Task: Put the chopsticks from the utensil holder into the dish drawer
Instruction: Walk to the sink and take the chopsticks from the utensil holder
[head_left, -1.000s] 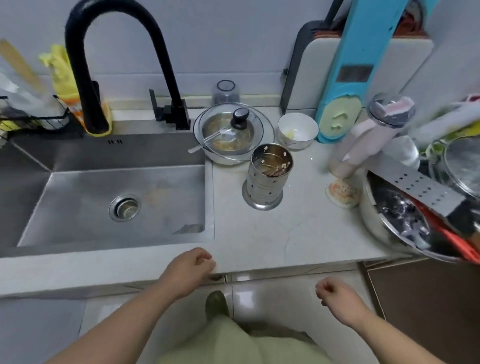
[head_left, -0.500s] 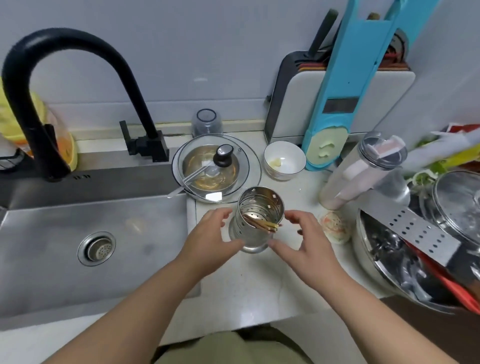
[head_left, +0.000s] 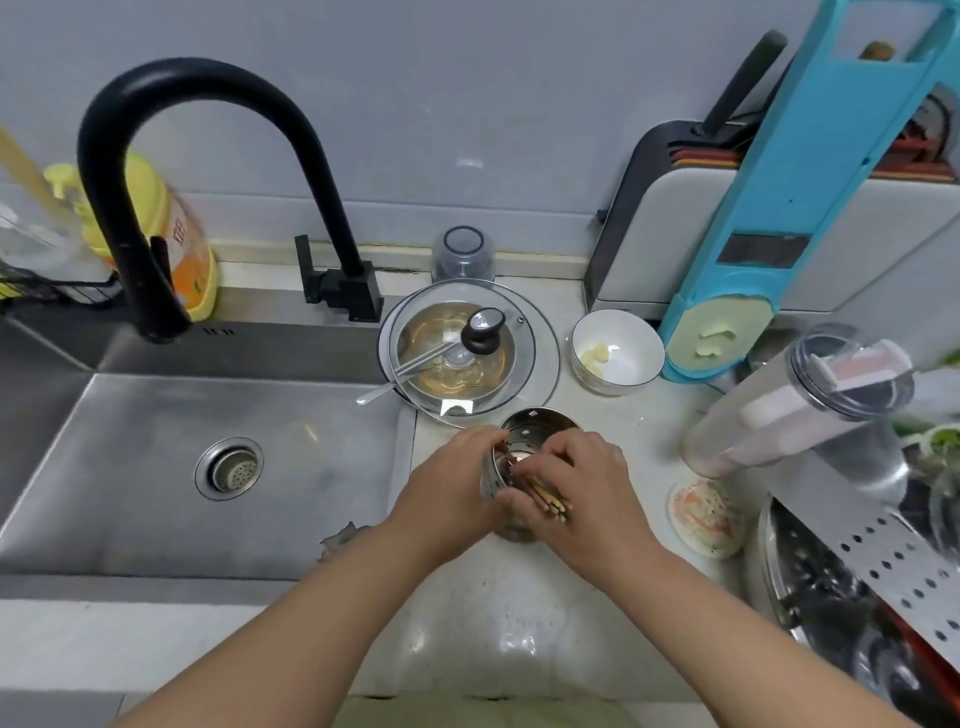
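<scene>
One camera on my head looks forward and steeply down, close over the counter (head_left: 519, 597), taking in sink (head_left: 156, 467) to my left, wall ahead and my own forearms.

utensil holder (head_left: 540, 431): shiny perforated metal
chopsticks (head_left: 545, 499): wood-coloured sticks with darker ends, seemingly matt
sink (head_left: 156, 467): brushed steel, dull sheen
tap (head_left: 171, 104): matt black
countertop (head_left: 519, 623): pale stone look, glossy, smooth
pot lid (head_left: 524, 358): clear glass, black plastic knob
small bowl (head_left: 639, 353): glazed white ceramic
slicer (head_left: 810, 171): smooth blue plastic
perforated tray (head_left: 883, 551): bright metal
</scene>
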